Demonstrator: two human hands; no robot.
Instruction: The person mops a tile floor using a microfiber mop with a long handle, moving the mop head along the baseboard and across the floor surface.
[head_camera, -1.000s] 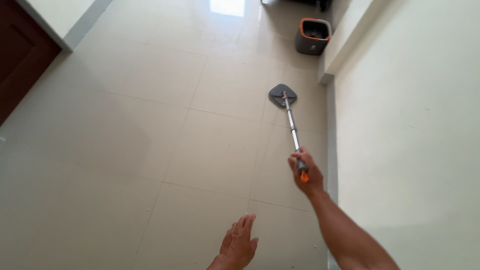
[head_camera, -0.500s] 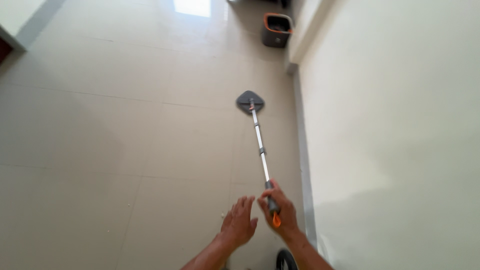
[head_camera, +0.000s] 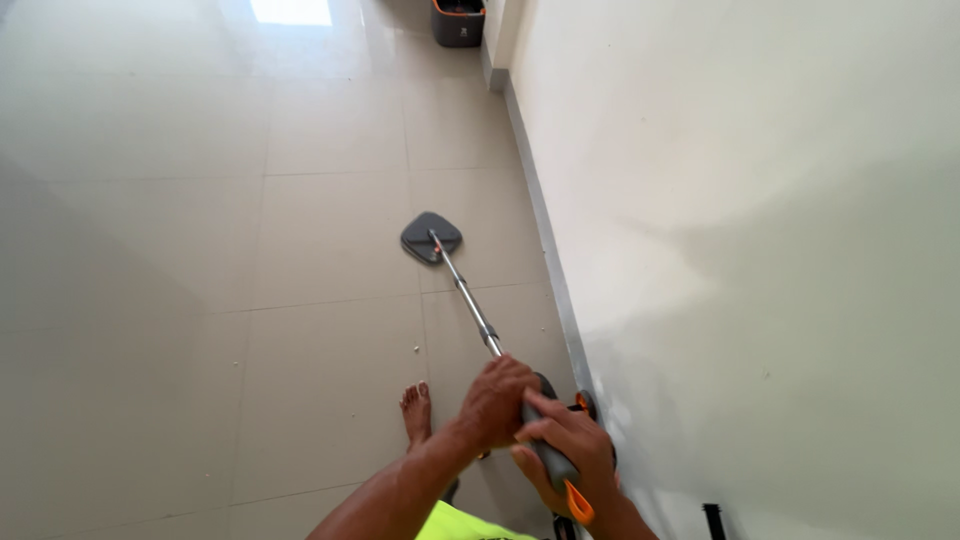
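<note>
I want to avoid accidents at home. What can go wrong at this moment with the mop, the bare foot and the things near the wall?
The floor looks glossy, so the bare foot might slip if it is wet. Both the left hand and the right hand grip the mop handle, and dark wheeled objects lie close by the wall; a backward pull may hit them.

Bright daylight glares off the glossy floor tiles (head_camera: 290, 12) at top; soft shadows, slight motion blur.
</note>
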